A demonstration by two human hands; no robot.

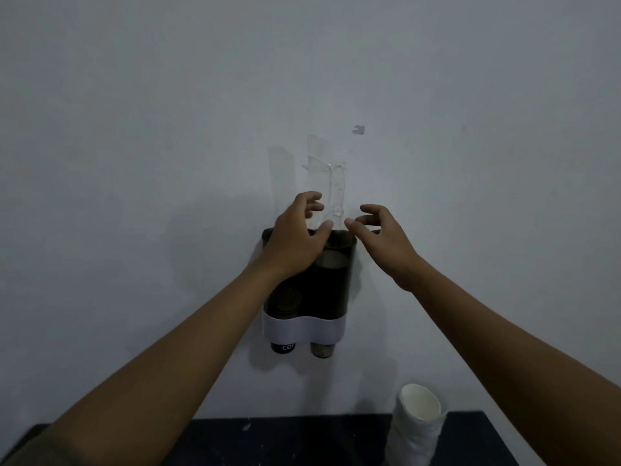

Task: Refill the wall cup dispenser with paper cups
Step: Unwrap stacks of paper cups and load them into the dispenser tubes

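A dark two-tube cup dispenser [331,290] with a white lower band hangs on the wall at centre. Its clear lid [331,183] stands raised above the top. A cup rim [332,260] shows inside the right tube. Two cup bottoms [302,348] poke out below the band. My left hand [297,235] is at the dispenser's top left, fingers spread, thumb near the lid. My right hand [379,237] hovers at the top right, fingers apart, holding nothing. A stack of white paper cups [416,428] stands on the dark table at lower right.
A dark table [302,442] runs along the bottom under the dispenser. The pale wall [134,163] fills the rest of the view, with a small mark [358,130] above the lid.
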